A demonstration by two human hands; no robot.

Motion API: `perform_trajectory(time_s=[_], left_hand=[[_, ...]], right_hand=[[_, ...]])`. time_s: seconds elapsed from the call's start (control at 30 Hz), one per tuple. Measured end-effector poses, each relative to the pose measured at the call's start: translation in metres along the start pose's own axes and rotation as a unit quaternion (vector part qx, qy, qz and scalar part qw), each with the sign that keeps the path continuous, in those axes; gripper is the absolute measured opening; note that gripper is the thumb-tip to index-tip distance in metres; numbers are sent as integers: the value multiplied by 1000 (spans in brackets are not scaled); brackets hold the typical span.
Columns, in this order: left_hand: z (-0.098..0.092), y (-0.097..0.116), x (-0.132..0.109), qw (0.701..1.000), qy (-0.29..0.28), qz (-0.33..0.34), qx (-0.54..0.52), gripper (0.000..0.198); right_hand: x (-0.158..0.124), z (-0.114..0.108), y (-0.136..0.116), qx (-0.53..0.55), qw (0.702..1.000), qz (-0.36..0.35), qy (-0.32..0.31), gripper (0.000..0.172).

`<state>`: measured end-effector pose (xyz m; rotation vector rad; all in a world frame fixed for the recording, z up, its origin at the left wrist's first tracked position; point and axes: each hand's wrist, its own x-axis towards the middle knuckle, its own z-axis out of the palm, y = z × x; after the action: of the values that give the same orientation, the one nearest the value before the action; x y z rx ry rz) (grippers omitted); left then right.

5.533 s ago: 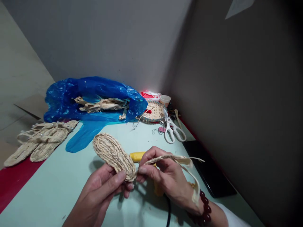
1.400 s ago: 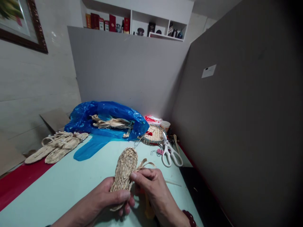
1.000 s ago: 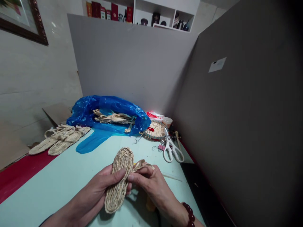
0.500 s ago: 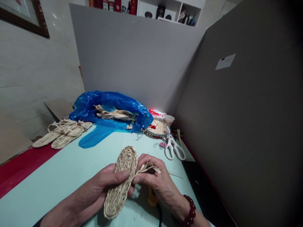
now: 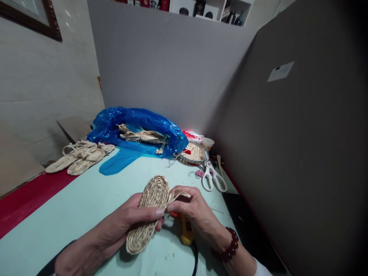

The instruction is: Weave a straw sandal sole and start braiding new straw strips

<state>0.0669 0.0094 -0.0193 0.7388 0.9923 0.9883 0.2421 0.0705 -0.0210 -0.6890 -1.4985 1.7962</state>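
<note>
- Holding the braided straw sole (image 5: pixel 154 193) tilted above the worktop (image 5: pixel 71 230), the left hand (image 5: pixel 135 218) is keeping a snug grip around its middle, thumb lying across the front and fingers curling behind.
- The right hand (image 5: pixel 191 205) is pinching the loose straw strands (image 5: pixel 178 194) at the sole's right edge, so there's barely any gap in that grip.
- Handling-wise, the sole is looking light, firm with a bit of bend, rough rather than slippery. I'd be holding it across the middle and going easy on those thin strands, they're probably the fragile part.
- A yellow corded tool (image 5: pixel 186 232) (glue gun maybe, partly hidden) is lying just under the right hand, with its black cord (image 5: pixel 196 257) trailing toward the near side. Biggest obstacle imo.
- Farther back, white-handled scissors (image 5: pixel 209 177) are lying by a round woven tray (image 5: pixel 197 150), a blue plastic bag (image 5: pixel 110 122) is cradling a tied straw bundle (image 5: pixel 143 135), and straw sandals (image 5: pixel 87 158) are sitting off left.
</note>
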Motion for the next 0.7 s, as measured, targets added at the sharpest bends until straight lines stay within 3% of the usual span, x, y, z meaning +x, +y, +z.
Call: perform_trajectory(time_s=[0.3, 0.43, 0.7], left_hand=[[0, 0, 5, 996, 68, 61, 5, 21], [-2, -1, 5, 992, 91, 88, 30, 22], [2, 3, 4, 981, 113, 133, 79, 32]], right_hand=[[0, -2, 1, 18, 993, -34, 110, 31], [2, -2, 3, -1, 991, -28, 130, 33], [-4, 3, 3, -101, 984, -59, 134, 18]])
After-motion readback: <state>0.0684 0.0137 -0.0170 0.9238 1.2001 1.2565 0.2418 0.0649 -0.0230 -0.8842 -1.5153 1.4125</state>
